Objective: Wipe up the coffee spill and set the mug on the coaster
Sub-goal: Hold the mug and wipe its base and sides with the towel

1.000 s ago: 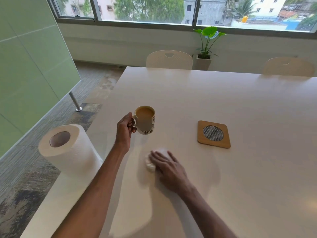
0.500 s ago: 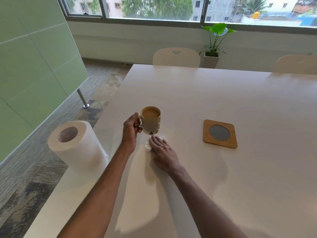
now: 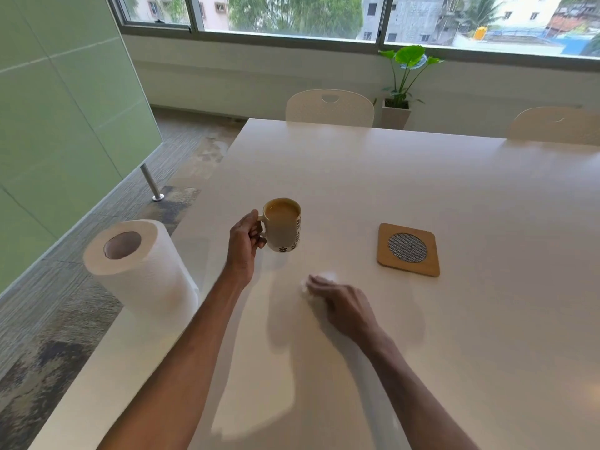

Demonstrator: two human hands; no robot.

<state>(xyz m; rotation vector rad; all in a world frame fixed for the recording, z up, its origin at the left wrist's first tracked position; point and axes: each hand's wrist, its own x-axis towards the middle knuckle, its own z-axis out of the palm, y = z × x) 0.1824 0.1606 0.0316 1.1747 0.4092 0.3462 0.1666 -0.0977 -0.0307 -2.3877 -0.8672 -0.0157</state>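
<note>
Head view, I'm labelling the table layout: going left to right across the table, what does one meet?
paper towel roll → left hand → mug → right hand → coaster

so the tabletop (image 3: 422, 190) is smooth and pale with a soft satin sheen, window glare shows on it. the mug (image 3: 285, 237) in my left hand (image 3: 244, 243) looks like glazed ceramic, cream and glossy. coaster (image 3: 433, 256) is matt light wood with a grey woven mesh disc in the middle. the roll (image 3: 146, 277) at the left edge is soft matt white paper, same as the wad (image 3: 328, 275) under my right hand (image 3: 342, 308).
</note>
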